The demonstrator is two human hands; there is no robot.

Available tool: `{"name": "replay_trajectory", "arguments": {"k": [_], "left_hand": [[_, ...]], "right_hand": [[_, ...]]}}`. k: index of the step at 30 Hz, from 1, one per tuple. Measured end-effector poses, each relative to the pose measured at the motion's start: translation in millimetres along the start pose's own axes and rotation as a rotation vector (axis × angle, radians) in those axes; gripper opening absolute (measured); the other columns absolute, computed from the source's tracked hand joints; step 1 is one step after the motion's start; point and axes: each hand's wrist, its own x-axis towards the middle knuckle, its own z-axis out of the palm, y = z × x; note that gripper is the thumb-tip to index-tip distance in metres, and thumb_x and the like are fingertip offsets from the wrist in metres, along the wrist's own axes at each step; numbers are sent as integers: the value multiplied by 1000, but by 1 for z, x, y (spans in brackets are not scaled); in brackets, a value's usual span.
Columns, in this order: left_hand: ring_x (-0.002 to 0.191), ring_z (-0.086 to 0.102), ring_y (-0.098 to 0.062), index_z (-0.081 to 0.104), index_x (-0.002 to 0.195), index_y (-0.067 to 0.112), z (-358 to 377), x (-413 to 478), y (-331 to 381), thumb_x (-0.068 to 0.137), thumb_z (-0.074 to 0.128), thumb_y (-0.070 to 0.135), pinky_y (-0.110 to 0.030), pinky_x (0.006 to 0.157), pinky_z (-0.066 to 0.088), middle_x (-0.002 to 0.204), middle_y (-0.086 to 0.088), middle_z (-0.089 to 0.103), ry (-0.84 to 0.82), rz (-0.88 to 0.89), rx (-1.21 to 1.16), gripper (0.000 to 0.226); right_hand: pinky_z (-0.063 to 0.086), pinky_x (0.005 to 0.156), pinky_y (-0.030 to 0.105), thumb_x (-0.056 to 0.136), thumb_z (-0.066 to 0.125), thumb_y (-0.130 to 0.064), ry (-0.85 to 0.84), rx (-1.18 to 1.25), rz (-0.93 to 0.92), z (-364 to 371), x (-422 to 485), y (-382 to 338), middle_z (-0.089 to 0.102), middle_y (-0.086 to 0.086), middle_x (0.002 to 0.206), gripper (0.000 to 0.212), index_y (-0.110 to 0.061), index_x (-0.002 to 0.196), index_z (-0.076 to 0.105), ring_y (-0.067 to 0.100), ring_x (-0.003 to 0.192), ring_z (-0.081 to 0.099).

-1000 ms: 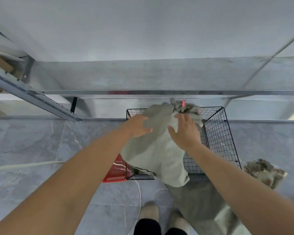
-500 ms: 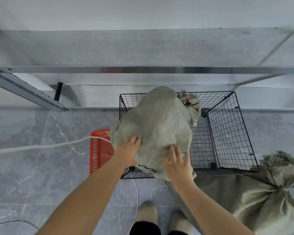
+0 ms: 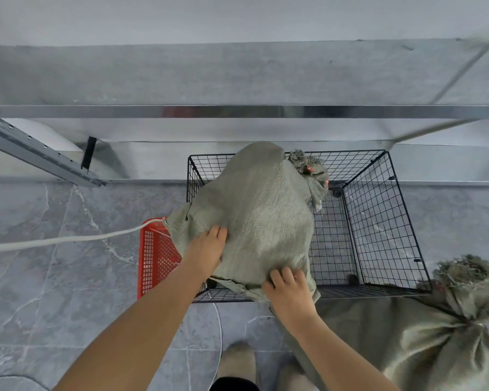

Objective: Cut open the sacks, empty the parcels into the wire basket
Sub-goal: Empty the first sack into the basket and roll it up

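A full grey-green woven sack (image 3: 260, 210) lies across the left half of the black wire basket (image 3: 378, 221), its tied neck with a red tie (image 3: 309, 169) pointing to the far side. My left hand (image 3: 208, 245) presses flat on the sack's near left side. My right hand (image 3: 290, 287) grips the fabric at the sack's near bottom edge, over the basket's front rim. The basket's right half shows bare wire floor. No parcels are visible.
A second tied sack (image 3: 424, 331) lies on the floor at the right, touching the basket's front right corner. A red plastic basket (image 3: 156, 258) stands left of the wire basket, with a white cord (image 3: 68, 239) running over it. Metal shelving rails (image 3: 237, 111) stand behind. My feet (image 3: 237, 362) are below.
The sack has come down from chest height onto the basket. Both hands slid from its top to its near end, and my view tilted downward.
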Motion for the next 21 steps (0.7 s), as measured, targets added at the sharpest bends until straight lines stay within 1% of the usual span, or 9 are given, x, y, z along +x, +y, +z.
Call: {"name": "replay_trajectory", "arguments": {"k": [3,5,9,11,13,15,16,18,21], "left_hand": [[114,47,-26,32,132,8,2,-3,2,83,62,15,-32,90,43,132,-12,39,23,-1,-35,58],[121,43,-26,25,138,8,2,-9,2,82,64,18,-31,96,40,139,-12,34,26,12,-39,69],[133,32,-27,3,146,9,-10,-27,2,77,68,12,-35,111,28,150,-11,19,0,30,28,94],[135,29,-27,-4,146,10,-29,-33,3,74,73,17,-38,113,23,150,-12,19,-9,23,47,105],[135,29,-30,-7,146,9,-52,-43,6,68,78,31,-41,113,24,150,-14,21,-31,31,16,118],[129,39,-30,-2,145,7,-74,-56,10,62,78,47,-40,107,35,146,-14,30,-73,43,-44,122],[125,44,-28,7,145,7,-85,-64,11,62,75,54,-40,103,40,142,-13,37,-87,43,-80,117],[118,50,-24,27,139,11,-104,-78,12,63,67,66,-39,98,45,135,-8,47,-118,40,-115,102],[114,53,-22,40,131,12,-131,-100,12,67,57,73,-38,96,47,131,-5,52,-149,42,-153,90]], "right_hand": [[49,55,28,29,79,-18,-73,26,26,-1,3,-2,59,-3,61,29,-21,54,65,19,63,55],[50,55,28,28,83,-16,-84,92,113,-6,2,-1,61,-2,65,34,-19,58,67,21,63,59],[55,58,30,31,87,-7,60,255,198,-36,-15,7,65,1,76,46,-16,71,66,24,68,64],[57,61,31,37,83,6,157,388,225,-66,-27,15,66,2,80,47,-11,76,64,25,72,66],[55,62,33,59,74,11,230,508,309,-102,-34,25,66,6,83,34,-5,85,63,27,76,64],[46,61,31,82,58,7,287,643,415,-140,-40,35,65,11,89,16,-1,95,62,29,82,61],[42,62,30,87,52,4,303,690,449,-159,-41,40,65,12,91,15,0,99,61,28,83,59],[39,60,30,90,47,0,374,744,505,-192,-42,52,63,12,87,14,2,98,59,28,77,57],[33,52,28,94,41,-3,439,826,656,-238,-35,76,54,8,77,10,-3,92,51,23,64,49]]}}
